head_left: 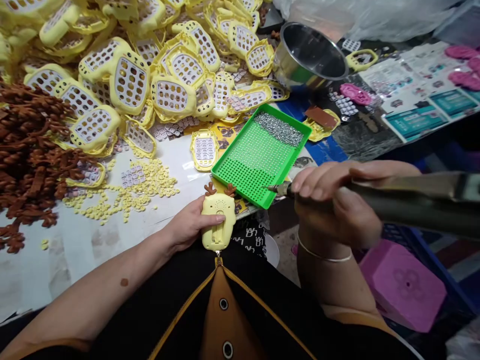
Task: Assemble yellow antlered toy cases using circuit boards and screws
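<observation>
My left hand [197, 222] grips a yellow toy phone casing [218, 232] with brown antlers, its back face up and my thumb lying across it. The casing is held near my lap, just off the table's front edge. My right hand [333, 200] is wrapped round a dark power screwdriver [412, 197]. Its bit points left, over the near corner of a green perforated tray [247, 165]. A heap of small silver screws [279, 129] lies at the tray's far end. Left of the tray sits an open yellow shell [204, 150] with pale buttons in it.
Yellow shells with white keypad frames [131, 82] are piled across the back left. Brown antler pieces [33, 150] heap at the left, near scattered small yellow pieces [150, 185]. A steel bowl [313, 55] stands behind the tray. A pink box [405, 287] is low at right.
</observation>
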`<state>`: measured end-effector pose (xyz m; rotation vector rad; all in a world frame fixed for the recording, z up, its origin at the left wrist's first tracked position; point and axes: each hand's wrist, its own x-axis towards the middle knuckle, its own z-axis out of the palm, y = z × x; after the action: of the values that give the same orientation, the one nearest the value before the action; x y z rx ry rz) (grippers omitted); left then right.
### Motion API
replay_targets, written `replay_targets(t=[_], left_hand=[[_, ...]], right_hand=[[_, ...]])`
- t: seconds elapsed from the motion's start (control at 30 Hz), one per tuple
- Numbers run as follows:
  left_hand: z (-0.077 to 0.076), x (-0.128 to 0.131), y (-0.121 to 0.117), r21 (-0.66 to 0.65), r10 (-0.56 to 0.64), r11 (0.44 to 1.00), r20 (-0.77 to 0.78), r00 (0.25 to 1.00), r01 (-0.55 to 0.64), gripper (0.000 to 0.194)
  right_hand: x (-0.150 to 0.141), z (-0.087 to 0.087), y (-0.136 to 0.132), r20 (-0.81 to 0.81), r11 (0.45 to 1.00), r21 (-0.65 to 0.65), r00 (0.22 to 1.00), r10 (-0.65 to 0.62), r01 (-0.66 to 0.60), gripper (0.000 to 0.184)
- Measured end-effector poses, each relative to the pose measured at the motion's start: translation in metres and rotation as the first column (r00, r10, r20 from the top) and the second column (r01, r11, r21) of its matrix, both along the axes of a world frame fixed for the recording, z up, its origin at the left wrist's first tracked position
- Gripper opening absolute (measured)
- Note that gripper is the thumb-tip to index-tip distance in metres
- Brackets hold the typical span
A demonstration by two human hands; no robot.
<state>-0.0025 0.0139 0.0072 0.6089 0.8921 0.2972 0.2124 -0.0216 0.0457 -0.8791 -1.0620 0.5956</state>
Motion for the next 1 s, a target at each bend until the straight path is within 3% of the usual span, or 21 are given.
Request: replay_targets(t=[0.03, 0.1, 0.17, 0.27, 0.63, 0.8, 1.0], left_hand=[[0.0, 0.001, -0.001, -0.003, 0.004, 1.0, -0.004, 1.0, -0.004, 0.047], [0.0, 0.001, -0.002, -0.004, 0.017, 1.0, 0.0, 1.0, -0.017, 0.047], [0.0, 0.002, -0.004, 0.007, 0.034, 0.999, 0.023, 0.999, -0.034, 0.046], [-0.002, 0.001, -0.005, 0.009, 0.044, 0.999, 0.051, 0.998, -0.045, 0.045], [0.002, 0.001, -0.008, -0.004, 0.078, 0.997, 0.069, 0.995, -0.077, 0.043], [0.007, 0.001, -0.01, -0.022, 0.106, 0.994, 0.04, 0.994, -0.105, 0.045], [0.009, 0.001, -0.009, 0.01, 0.046, 0.999, 0.041, 0.998, -0.046, 0.046]], right_hand=[[-0.008, 0.004, -0.004, -0.015, 0.998, 0.053, 0.999, 0.043, -0.042, 0.008], [-0.022, 0.008, -0.01, 0.003, 0.978, 0.137, 0.987, 0.158, -0.157, 0.021], [-0.033, 0.01, -0.012, 0.045, 0.946, 0.138, 0.956, 0.289, -0.292, 0.029], [-0.039, 0.011, -0.013, 0.062, 0.921, 0.138, 0.931, 0.36, -0.365, 0.033], [-0.053, -0.003, -0.008, 0.014, 0.928, 0.064, 0.93, 0.368, -0.368, 0.028], [-0.059, 0.003, -0.005, 0.056, 0.908, 0.097, 0.913, 0.405, -0.409, 0.021], [-0.051, 0.009, -0.009, 0.097, 0.884, 0.122, 0.892, 0.441, -0.45, 0.02]])
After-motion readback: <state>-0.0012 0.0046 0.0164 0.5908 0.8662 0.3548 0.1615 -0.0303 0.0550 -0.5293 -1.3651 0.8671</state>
